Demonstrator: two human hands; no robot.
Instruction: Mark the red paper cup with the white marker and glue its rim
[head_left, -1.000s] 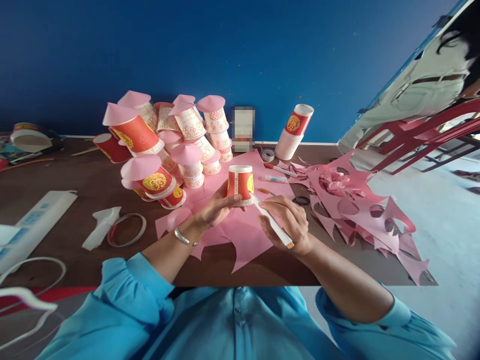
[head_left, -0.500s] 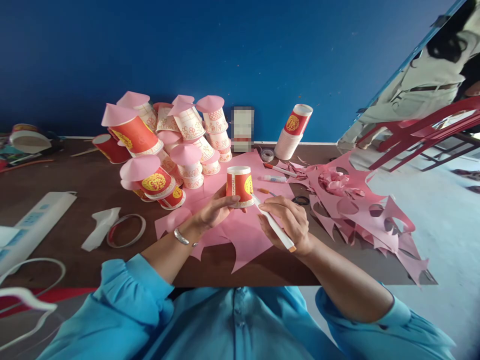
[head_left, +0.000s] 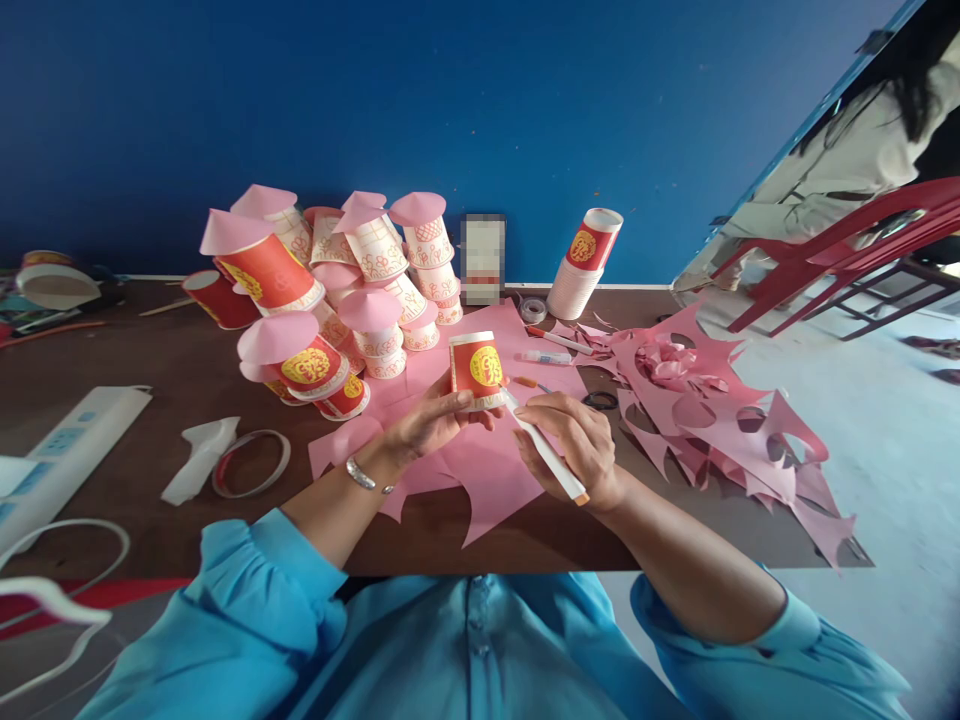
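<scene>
Above the pink paper [head_left: 499, 480], my left hand [head_left: 435, 420] holds a red paper cup [head_left: 476, 368] with a yellow emblem, upside down, its cream rim low. My right hand [head_left: 574, 445] is closed on a white marker [head_left: 551, 460] with an orange end. The marker's tip is at the cup's lower right edge. To the left stand several decorated cups with pink paper cones [head_left: 371, 310], some red, some white with red drawings. A glue stick [head_left: 547, 357] and a small orange-handled tool [head_left: 525, 381] lie behind my right hand.
A cup stack [head_left: 576, 290] and a phone [head_left: 482, 260] stand by the blue wall. Pink scraps [head_left: 720, 420] cover the right side. A tape roll [head_left: 251, 463] and a power strip [head_left: 67, 450] lie left. A person stands beyond a red chair [head_left: 847, 250].
The cup has turned in my left hand, so its yellow emblem now faces more toward me. My right hand and the marker have hardly moved. The person at the right has shifted.
</scene>
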